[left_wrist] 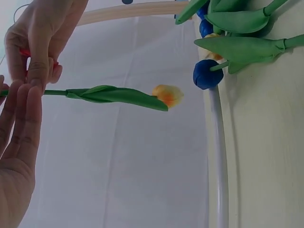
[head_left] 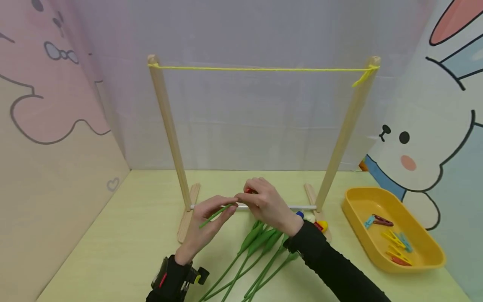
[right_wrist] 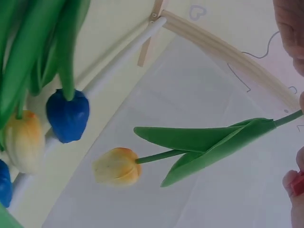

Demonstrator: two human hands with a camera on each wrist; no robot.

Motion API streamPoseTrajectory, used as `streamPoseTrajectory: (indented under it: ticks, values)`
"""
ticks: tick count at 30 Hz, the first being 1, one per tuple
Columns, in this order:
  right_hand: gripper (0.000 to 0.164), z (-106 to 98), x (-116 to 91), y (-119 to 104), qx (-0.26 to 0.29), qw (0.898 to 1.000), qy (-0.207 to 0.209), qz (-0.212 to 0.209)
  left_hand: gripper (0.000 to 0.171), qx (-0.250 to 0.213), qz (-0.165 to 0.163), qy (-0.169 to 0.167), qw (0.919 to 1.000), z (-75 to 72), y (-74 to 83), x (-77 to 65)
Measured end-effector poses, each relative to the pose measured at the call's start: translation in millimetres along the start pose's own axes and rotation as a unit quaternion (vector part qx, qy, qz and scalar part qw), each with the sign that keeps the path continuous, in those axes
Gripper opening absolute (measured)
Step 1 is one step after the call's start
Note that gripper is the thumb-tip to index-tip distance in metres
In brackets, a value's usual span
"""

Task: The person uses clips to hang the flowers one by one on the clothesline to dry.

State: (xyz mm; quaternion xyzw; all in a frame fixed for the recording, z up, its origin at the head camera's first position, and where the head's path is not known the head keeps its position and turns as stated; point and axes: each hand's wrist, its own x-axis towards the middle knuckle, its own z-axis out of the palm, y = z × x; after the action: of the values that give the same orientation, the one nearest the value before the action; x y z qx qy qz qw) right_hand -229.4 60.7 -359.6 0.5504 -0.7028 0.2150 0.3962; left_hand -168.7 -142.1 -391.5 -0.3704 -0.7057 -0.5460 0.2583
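A yellow-orange artificial tulip [right_wrist: 116, 166] with green leaves [right_wrist: 213, 147] lies sideways in the air. My left hand [head_left: 209, 222] pinches its thin green stem [head_left: 215, 216] between thumb and fairly straight fingers. Close against those fingertips, my right hand [head_left: 266, 205] grips a small red clothespin [head_left: 250, 191], mostly covered by the fingers. In the left wrist view, the right fingertips meet the stem beside the left fingers; whether they pinch it too is hidden. Below the hands, more artificial tulips [head_left: 260, 241] lie in a bunch, with blue [right_wrist: 68, 115] and pale yellow blooms [right_wrist: 24, 142].
Behind the hands stands a wooden frame, its left post [head_left: 167, 126] and right post [head_left: 347, 130] joined by a yellow string [head_left: 256, 69] on top and a white rod [head_left: 302, 207] below. At right, a yellow basket [head_left: 354, 214] contains several colored clothespins [head_left: 394, 239].
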Motion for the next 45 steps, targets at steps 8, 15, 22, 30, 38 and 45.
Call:
streamPoseTrajectory:
  ticks: [8, 15, 22, 30, 38, 45]
  values:
    - [0.011, -1.8, 19.7, -0.7, 0.067, 0.995, -0.012, 0.070, 0.027, 0.027, 0.099, 0.089, 0.9908, -5.1, -0.9, 27.0]
    - [0.021, -1.5, 32.7, -2.9, 0.126, 0.983, -0.038, 0.127, 0.024, 0.093, 0.082, 0.123, 0.9845, -16.2, 0.8, 40.0]
    - [0.043, -9.8, 45.9, 2.8, 0.230, 0.924, -0.151, 0.266, 0.016, 0.129, 0.038, 0.150, 0.9794, -35.3, -1.3, 50.8]
    - [0.048, -18.2, 60.1, 8.6, 0.264, 0.898, -0.156, 0.316, 0.012, 0.157, 0.015, 0.159, 0.9747, -51.9, -3.7, 62.2]
    - [0.041, -20.1, 77.7, 16.7, 0.252, 0.916, -0.091, 0.299, 0.011, 0.180, -0.006, 0.157, 0.9711, -62.7, 0.5, 80.6]
    - [0.020, -22.8, 104.4, 27.9, 0.219, 0.948, -0.011, 0.229, 0.012, 0.180, -0.009, 0.166, 0.9695, -73.2, 1.4, 104.7]
